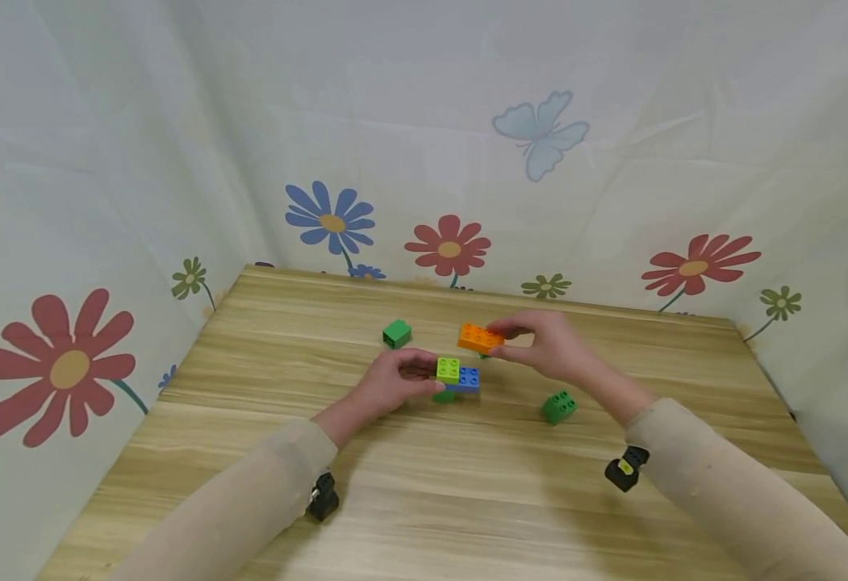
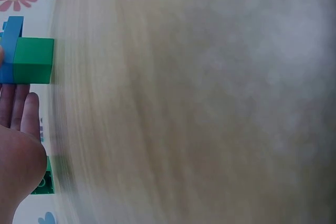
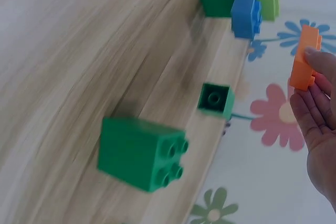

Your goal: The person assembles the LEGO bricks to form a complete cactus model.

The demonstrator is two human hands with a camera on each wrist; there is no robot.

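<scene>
Orange brick [image 1: 475, 338] crosswise, stud-side up

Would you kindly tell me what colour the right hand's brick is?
The held brick is orange, clearest in the right wrist view.

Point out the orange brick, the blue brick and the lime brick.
Orange brick [image 3: 301, 65], right wrist view: its smooth side.
Blue brick [image 1: 469, 378], head view: its uncovered studded top.
Lime brick [image 1: 449, 368], head view: its studded top.
</scene>
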